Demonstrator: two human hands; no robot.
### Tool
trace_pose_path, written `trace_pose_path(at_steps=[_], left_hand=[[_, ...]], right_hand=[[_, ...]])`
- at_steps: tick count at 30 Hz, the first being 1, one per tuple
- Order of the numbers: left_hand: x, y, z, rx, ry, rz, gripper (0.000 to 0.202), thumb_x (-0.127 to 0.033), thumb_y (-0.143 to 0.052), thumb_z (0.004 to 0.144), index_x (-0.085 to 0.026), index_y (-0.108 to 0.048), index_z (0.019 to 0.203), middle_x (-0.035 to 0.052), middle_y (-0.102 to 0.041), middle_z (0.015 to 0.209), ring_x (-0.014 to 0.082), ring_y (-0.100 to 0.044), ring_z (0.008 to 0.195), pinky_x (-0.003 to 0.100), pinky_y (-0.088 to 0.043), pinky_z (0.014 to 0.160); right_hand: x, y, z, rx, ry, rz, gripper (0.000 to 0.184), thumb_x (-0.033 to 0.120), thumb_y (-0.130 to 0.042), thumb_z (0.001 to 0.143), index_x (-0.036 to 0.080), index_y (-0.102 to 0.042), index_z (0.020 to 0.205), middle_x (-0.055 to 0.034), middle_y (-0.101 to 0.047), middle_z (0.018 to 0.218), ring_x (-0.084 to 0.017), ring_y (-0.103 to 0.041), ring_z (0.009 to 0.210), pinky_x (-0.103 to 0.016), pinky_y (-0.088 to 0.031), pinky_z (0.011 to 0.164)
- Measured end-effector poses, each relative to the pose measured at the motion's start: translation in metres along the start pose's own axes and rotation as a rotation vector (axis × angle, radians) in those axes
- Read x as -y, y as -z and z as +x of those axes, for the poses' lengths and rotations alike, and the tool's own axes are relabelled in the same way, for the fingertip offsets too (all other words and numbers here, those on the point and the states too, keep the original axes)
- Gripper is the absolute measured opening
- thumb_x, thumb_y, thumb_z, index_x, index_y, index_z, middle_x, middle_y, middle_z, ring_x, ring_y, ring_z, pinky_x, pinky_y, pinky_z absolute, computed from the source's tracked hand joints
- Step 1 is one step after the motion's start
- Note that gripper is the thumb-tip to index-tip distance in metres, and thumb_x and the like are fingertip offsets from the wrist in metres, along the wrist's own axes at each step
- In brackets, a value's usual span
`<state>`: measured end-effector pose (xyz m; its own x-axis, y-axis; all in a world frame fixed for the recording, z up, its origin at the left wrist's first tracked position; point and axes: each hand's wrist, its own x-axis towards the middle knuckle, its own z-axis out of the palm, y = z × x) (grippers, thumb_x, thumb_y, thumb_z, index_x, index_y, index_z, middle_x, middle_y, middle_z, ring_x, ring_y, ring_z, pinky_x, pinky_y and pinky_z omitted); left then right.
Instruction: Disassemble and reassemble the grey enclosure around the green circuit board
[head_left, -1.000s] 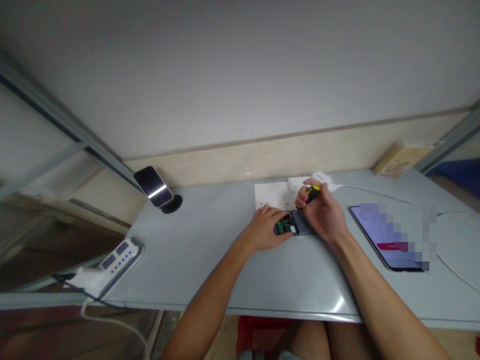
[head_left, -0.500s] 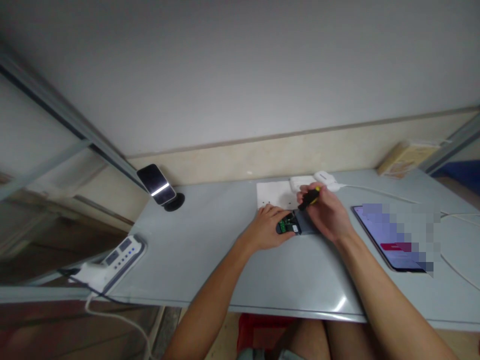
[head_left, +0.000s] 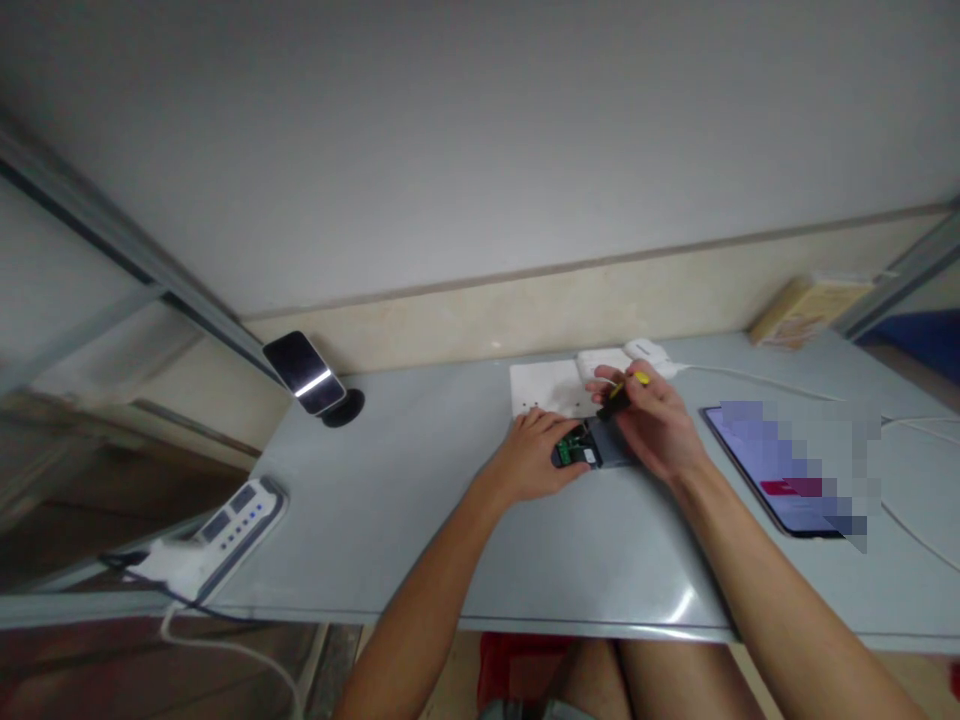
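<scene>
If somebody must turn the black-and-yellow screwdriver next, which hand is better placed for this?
Probably the right hand: it grips the screwdriver, angled down toward the green circuit board. The left hand is occupied holding the small device with this board.

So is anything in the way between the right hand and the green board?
Nothing visible: the black-and-yellow tool in the right hand points toward the green board, and the left hand grips the device from the other side. The tip is too small to make out.
</scene>
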<state>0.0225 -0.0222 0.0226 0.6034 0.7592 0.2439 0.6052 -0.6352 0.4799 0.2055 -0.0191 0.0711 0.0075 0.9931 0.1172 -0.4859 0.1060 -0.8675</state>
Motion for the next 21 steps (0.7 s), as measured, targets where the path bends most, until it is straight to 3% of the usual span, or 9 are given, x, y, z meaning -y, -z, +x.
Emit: trace_pose_path(at_steps=[2,4,6,10,13,15,18,21], left_hand=[[0.000,0.001,0.000,0.010,0.006,-0.004,0.052,-0.045,-0.073,0.085,-0.024,-0.060,0.131,0.0081,-0.064,0.124,0.0284,-0.053,0.118,0.048,-0.043,0.109],[-0.001,0.001,0.000,0.015,0.007,-0.009,0.052,-0.046,-0.073,0.085,-0.025,-0.060,0.130,0.0075,-0.064,0.124,0.0281,-0.054,0.118,0.048,-0.042,0.109],[-0.001,0.002,0.000,0.008,0.004,-0.014,0.052,-0.045,-0.074,0.084,-0.024,-0.060,0.130,0.0076,-0.065,0.123,0.0279,-0.054,0.117,0.047,-0.042,0.109],[-0.001,0.002,0.001,0.005,-0.004,-0.019,0.052,-0.045,-0.073,0.085,-0.025,-0.060,0.131,0.0081,-0.065,0.121,0.0278,-0.054,0.116,0.047,-0.044,0.107],[-0.001,0.003,0.001,0.011,-0.004,-0.014,0.052,-0.045,-0.073,0.085,-0.026,-0.060,0.132,0.0082,-0.064,0.123,0.0283,-0.054,0.117,0.049,-0.042,0.109],[-0.001,0.003,0.001,0.013,-0.006,-0.011,0.052,-0.045,-0.073,0.085,-0.025,-0.060,0.132,0.0081,-0.065,0.122,0.0284,-0.054,0.118,0.049,-0.041,0.110],[-0.002,0.003,0.002,0.007,-0.008,-0.010,0.053,-0.044,-0.074,0.084,-0.024,-0.060,0.131,0.0084,-0.065,0.120,0.0279,-0.054,0.117,0.047,-0.042,0.109],[-0.002,0.001,0.003,0.002,-0.014,-0.011,0.053,-0.043,-0.074,0.084,-0.021,-0.060,0.130,0.0090,-0.065,0.122,0.0277,-0.054,0.117,0.047,-0.041,0.110]], right_hand=[[-0.002,0.000,0.002,-0.023,0.011,-0.018,0.045,0.058,-0.083,0.068,0.029,-0.051,0.081,0.0043,-0.047,0.065,-0.014,-0.049,0.057,-0.030,-0.048,0.058],[-0.004,-0.001,0.003,-0.044,0.024,-0.007,0.043,0.071,-0.067,0.077,0.031,-0.053,0.084,0.0054,-0.037,0.059,-0.014,-0.041,0.049,-0.030,-0.045,0.052],[-0.004,-0.001,0.004,-0.034,0.034,0.006,0.043,0.074,-0.057,0.083,0.031,-0.058,0.089,0.0031,-0.043,0.064,-0.014,-0.046,0.053,-0.031,-0.048,0.054],[-0.005,0.001,0.003,0.024,0.066,-0.096,0.037,0.060,-0.074,0.077,0.029,-0.058,0.088,-0.0008,-0.059,0.085,-0.016,-0.059,0.071,-0.032,-0.052,0.065],[-0.009,0.002,0.005,-0.042,0.109,-0.150,0.046,0.063,-0.076,0.075,0.028,-0.048,0.080,0.0046,-0.045,0.065,-0.013,-0.047,0.055,-0.029,-0.044,0.054],[-0.013,0.002,0.007,-0.093,0.142,-0.156,0.047,0.070,-0.066,0.080,0.028,-0.045,0.080,0.0072,-0.033,0.059,-0.013,-0.038,0.048,-0.027,-0.039,0.049],[-0.020,0.003,0.010,-0.137,0.161,-0.221,0.046,0.074,-0.055,0.085,0.029,-0.049,0.088,0.0049,-0.045,0.067,-0.014,-0.048,0.056,-0.029,-0.044,0.057],[-0.028,0.006,0.010,-0.170,0.150,-0.451,0.042,0.067,-0.062,0.084,0.027,-0.054,0.090,0.0021,-0.056,0.075,-0.016,-0.055,0.068,-0.030,-0.046,0.068]])
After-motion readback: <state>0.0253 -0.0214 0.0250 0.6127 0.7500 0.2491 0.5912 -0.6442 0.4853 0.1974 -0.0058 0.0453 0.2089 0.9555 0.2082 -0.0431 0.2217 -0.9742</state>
